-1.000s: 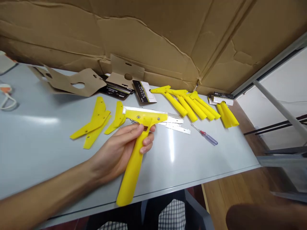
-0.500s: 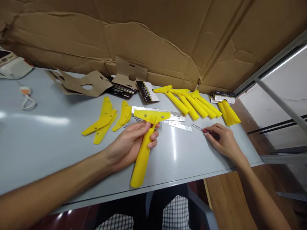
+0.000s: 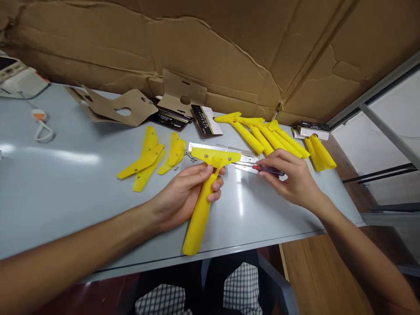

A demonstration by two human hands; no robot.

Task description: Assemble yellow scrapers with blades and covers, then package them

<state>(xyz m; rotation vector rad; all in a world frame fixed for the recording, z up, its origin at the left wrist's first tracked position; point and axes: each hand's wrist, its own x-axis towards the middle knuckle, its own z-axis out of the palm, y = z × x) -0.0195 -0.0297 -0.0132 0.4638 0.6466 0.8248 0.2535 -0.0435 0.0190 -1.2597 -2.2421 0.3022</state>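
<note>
left hand [image 3: 190, 188] was wrapped round the neck of the yellow scraper [image 3: 201, 214] above the surface [image 3: 262, 223], thumb on top; right hand [image 3: 297, 177] pinched the screwdriver [image 3: 271, 170], tip near the right-side head screw [image 3: 229, 159]; imo, brace that neck and go in square, since a slanted tip could slip; counted 1 scraper in hand, 1 screwdriver, 2 head screws, about 5 handles [image 3: 247, 137] in the row, 2 far-right handles [image 3: 316, 152], about 5 loose plates [image 3: 141, 162]; loose screws [image 3: 193, 158] and blades [image 3: 249, 159] overlapped too much to count
</note>
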